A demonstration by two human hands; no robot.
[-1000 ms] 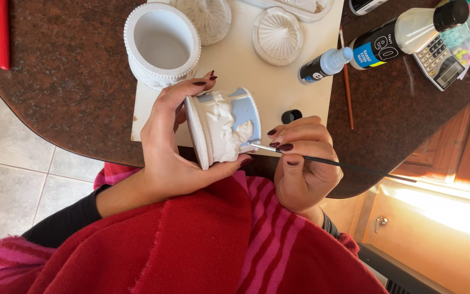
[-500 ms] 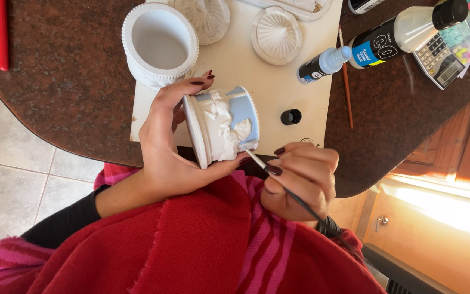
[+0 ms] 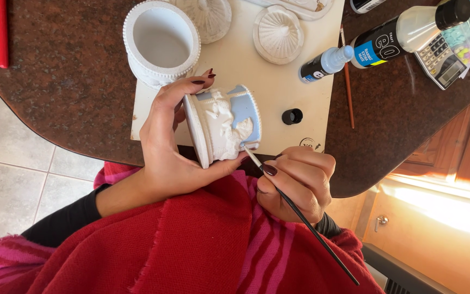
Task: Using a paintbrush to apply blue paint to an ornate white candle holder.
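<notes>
My left hand [image 3: 172, 147] grips a small white ceramic jar [image 3: 223, 129] with raised relief figures, tipped on its side over the table edge; parts of its wall are painted light blue. My right hand [image 3: 295, 182] holds a thin black-handled paintbrush [image 3: 300, 213], whose tip touches the jar's lower side near the rim. Both hands hover above my red and pink shawl [image 3: 191, 245].
On the dark stone table [image 3: 61, 81] lies a cream mat [image 3: 278, 92] with a second white jar [image 3: 161, 41], two ribbed white lids [image 3: 278, 34], a small black cap [image 3: 292, 116], two paint bottles [image 3: 325, 62], a spare brush [image 3: 348, 92], a calculator [image 3: 441, 57] and a red stick [image 3: 1, 32].
My right hand has swung the brush from lying flat across the jar's base to pointing up-left at its lower side. The jar has stayed in my left hand.
</notes>
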